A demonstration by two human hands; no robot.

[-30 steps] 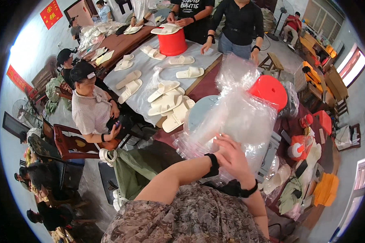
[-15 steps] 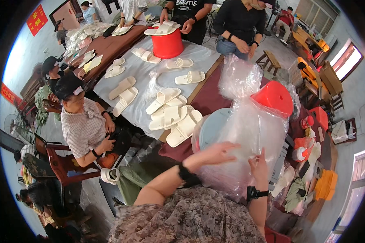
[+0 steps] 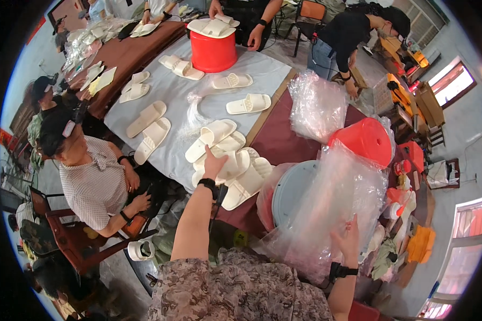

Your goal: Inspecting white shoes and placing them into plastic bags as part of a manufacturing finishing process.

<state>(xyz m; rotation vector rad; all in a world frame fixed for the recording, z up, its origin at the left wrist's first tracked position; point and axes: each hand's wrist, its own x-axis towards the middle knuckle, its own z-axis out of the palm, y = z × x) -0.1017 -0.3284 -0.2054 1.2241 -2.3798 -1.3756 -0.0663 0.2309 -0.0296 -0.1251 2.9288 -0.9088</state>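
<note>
My left hand (image 3: 215, 162) reaches over a heap of cream slide slippers (image 3: 234, 167) at the near edge of the grey-covered table. Its fingers are apart, the index stretched forward, with no slipper gripped in them. At the near side of a pile of clear plastic bags (image 3: 332, 198), my right hand (image 3: 348, 239) rests against the film. Its fingers are raised and apart. The bags lie partly over a round blue-grey lid or stool top (image 3: 292, 195).
More slippers (image 3: 154, 140) lie in pairs across the grey sheet (image 3: 171, 93). A red stool (image 3: 214, 52) bears slippers before a standing person. Another red stool (image 3: 363, 142) lies beside the bags. One person sits at left (image 3: 91, 176); another bends at far right (image 3: 353, 40).
My left hand has gone from above the plastic bags leftward to the slipper heap. My right hand stays by the bags. The person at far right has turned and bent over.
</note>
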